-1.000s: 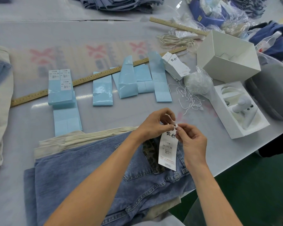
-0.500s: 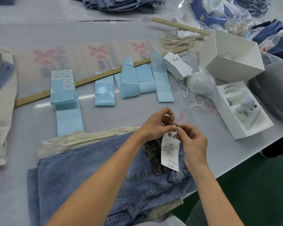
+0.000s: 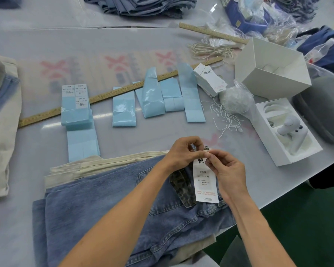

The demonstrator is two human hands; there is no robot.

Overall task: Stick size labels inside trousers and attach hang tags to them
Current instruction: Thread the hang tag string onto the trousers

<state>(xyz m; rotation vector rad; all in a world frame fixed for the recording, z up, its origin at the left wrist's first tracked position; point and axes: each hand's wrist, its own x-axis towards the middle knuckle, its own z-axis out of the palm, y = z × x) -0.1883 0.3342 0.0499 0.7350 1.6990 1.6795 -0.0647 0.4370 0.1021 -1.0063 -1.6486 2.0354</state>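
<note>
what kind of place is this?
Likely a garment finishing or packing table: folded jeans under the hands, a hang tag being fixed, blue label sheets by a ruler, more denim stacked behind.

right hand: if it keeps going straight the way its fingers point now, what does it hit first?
Probably the left hand. The right hand points up-left, pinching the hang tag top, fingertips nearly touching the left hand's. Depth is unclear.

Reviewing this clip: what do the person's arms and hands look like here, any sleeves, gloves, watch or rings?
Both forearms are bare up to the frame's lower edge, with no sleeve in view. The left hand and right hand wear no gloves. No watch, bracelet or ring shows on either wrist or on the visible fingers.
</note>
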